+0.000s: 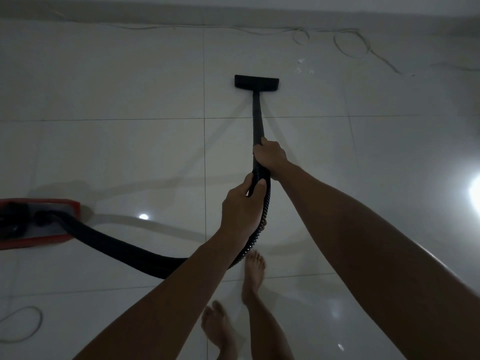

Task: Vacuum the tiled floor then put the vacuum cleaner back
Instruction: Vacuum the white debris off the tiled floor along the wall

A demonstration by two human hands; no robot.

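Dim room, glossy pale tiled floor (130, 152). We take the black wand (257, 118) as our landmark.

Far left of the wand, at the frame edge: the red vacuum cleaner body (39, 222) sits on the tiles. A ribbed black hose (124, 249) leaves it, sags along the floor toward us, then climbs to the wand's lower end. Below the vacuum body, a loop of pale cord (28, 323) lies on the floor.

Just below the wand, our left hand (241, 211) grips the hose, fingers curled round it, thumb across the top. Right above it, our right hand (270, 157) grips the wand's lower end, fingers wrapped tight and pressed together.

At the wand's far tip, the flat black floor head (256, 81) rests on a tile, beside a grout line.

Below the hands, two bare feet (253, 271) stand on the tiles.

Beyond and right of the floor head, small white scraps (302, 66) and a thin looped cable (353, 45) lie near the wall.
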